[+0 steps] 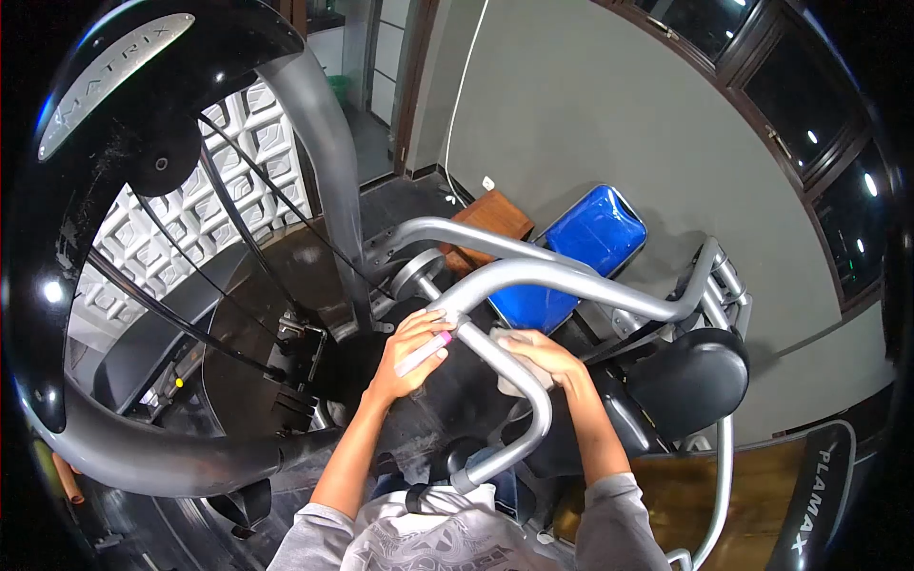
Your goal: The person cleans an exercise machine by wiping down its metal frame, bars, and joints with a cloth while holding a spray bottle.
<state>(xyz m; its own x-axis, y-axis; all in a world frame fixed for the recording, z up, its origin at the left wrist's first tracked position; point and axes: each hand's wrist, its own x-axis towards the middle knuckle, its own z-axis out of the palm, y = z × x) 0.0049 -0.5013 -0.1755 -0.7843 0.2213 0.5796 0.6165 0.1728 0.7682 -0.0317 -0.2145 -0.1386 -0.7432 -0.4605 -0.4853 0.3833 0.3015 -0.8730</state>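
Note:
My left hand (407, 357) is closed around a slim white tube with a pink end (419, 356); its exact kind is not clear. The fingertips of this hand lie at the joint of the silver bent bar (505, 354) of a gym machine. On the other side of that bar, my right hand (550, 360) grips a pale grey-beige cloth (519, 379). The cloth is beside the bar, and part of it is hidden under the fingers.
The machine's dark frame (162, 466) with cables and a weight stack stands at left. A black pad (690, 381) is at right, above a gold panel (666, 490). Behind the bars are a blue box-like object (600, 228) and a brown wooden box (490, 224).

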